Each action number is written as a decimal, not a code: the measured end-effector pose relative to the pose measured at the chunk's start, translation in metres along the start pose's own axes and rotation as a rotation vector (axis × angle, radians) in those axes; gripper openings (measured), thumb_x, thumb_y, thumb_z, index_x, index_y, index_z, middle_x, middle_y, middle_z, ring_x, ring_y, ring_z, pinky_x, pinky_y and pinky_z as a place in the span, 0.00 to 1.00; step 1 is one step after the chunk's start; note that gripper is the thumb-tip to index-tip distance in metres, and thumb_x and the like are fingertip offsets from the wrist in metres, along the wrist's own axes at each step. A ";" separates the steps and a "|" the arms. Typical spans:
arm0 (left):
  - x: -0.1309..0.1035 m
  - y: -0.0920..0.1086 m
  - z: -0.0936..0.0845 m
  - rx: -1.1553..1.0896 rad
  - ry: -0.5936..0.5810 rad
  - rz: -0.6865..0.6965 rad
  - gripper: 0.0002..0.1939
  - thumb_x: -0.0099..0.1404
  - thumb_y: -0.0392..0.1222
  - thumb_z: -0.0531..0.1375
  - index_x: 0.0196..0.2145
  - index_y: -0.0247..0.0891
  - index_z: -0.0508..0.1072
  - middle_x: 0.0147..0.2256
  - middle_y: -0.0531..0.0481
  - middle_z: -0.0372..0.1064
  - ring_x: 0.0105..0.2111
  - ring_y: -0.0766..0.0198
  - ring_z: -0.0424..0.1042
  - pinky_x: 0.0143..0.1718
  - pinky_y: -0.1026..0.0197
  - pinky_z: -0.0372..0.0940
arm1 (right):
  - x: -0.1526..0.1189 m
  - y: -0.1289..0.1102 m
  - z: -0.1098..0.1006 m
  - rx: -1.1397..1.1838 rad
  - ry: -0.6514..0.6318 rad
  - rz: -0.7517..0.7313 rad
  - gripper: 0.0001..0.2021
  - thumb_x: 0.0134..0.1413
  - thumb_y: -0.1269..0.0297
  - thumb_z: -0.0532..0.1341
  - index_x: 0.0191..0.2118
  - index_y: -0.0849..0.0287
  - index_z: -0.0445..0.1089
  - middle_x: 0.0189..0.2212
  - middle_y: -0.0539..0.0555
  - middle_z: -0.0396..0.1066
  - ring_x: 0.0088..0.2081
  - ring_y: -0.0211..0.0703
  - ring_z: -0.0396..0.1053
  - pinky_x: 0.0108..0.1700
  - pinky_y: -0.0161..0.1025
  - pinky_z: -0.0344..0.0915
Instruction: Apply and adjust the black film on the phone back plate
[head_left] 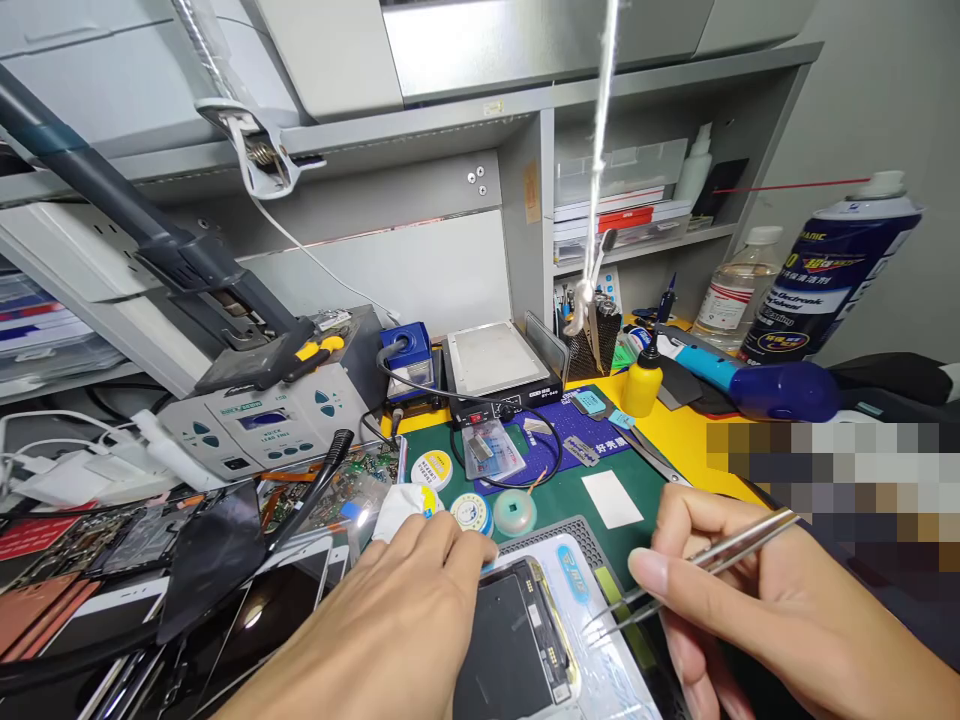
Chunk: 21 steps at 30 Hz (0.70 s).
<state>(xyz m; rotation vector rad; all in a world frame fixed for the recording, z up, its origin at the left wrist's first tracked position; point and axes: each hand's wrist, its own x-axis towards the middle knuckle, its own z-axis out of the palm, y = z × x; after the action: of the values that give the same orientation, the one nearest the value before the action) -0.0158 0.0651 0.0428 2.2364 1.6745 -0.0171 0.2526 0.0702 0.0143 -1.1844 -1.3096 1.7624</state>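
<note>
An opened phone (525,640) with its black internals showing lies on the green mat (637,470) right in front of me. My left hand (397,610) rests on the phone's left edge, fingers curled, beside a white wipe (397,508). My right hand (757,610) grips metal tweezers (697,565), whose tips point left and down over the phone's right edge.
Behind the phone sit small round tins (472,510), a clear plastic box (491,447), a white card (611,498), a heating plate (495,365) and a soldering station (262,415). Broken phones (150,570) pile up at left. A yellow bottle (643,385) and spray can (825,270) stand at right.
</note>
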 end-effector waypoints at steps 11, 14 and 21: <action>-0.003 0.029 -0.032 -0.214 0.141 0.023 0.33 0.46 0.47 0.67 0.53 0.46 0.78 0.51 0.42 0.79 0.60 0.41 0.73 0.57 0.52 0.69 | 0.003 -0.008 0.000 -0.049 0.030 -0.092 0.22 0.61 0.48 0.72 0.30 0.57 0.64 0.21 0.46 0.75 0.21 0.35 0.74 0.22 0.27 0.65; 0.004 0.029 -0.032 -0.232 0.129 0.013 0.33 0.47 0.48 0.66 0.53 0.46 0.78 0.49 0.44 0.80 0.57 0.44 0.76 0.54 0.54 0.70 | 0.003 -0.008 0.000 -0.058 0.049 -0.107 0.22 0.61 0.48 0.72 0.29 0.57 0.64 0.21 0.46 0.74 0.22 0.36 0.75 0.21 0.27 0.65; 0.003 0.019 -0.039 -0.204 0.066 -0.081 0.31 0.48 0.46 0.66 0.52 0.46 0.78 0.49 0.46 0.78 0.54 0.45 0.75 0.53 0.55 0.69 | 0.007 -0.003 -0.002 -0.040 0.054 -0.119 0.23 0.60 0.47 0.72 0.28 0.57 0.63 0.20 0.45 0.73 0.21 0.35 0.74 0.21 0.27 0.63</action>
<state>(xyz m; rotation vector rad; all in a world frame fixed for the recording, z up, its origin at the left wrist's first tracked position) -0.0048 0.0740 0.0842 2.0387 1.7157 0.2009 0.2522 0.0780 0.0152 -1.1436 -1.3611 1.6153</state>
